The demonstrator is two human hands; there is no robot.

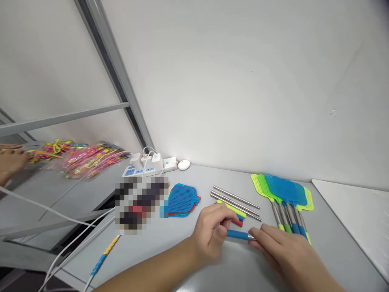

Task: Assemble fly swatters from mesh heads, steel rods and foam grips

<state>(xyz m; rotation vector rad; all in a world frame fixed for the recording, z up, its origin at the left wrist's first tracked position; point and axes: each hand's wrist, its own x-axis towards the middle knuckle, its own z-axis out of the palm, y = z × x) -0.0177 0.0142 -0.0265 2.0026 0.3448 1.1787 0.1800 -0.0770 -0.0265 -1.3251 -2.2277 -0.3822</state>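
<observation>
My left hand is closed around one end of a blue handle sleeve. A metal rod shows at the sleeve's other end, where my right hand grips it; the rest of the rod is hidden under my fingers. Just beyond my left hand lie a yellow sleeve, a blue one and a red sleeve. Several bare metal rods rest behind them. To the left is a small stack of fly swatter heads, blue on top. Fly swatters with rods and coloured handles lie piled at the right.
A power strip with white plugs stands at the back left, beside a white oval object. White cables hang along the table's left side. Bagged colourful items and another person's hand are on the neighbouring table.
</observation>
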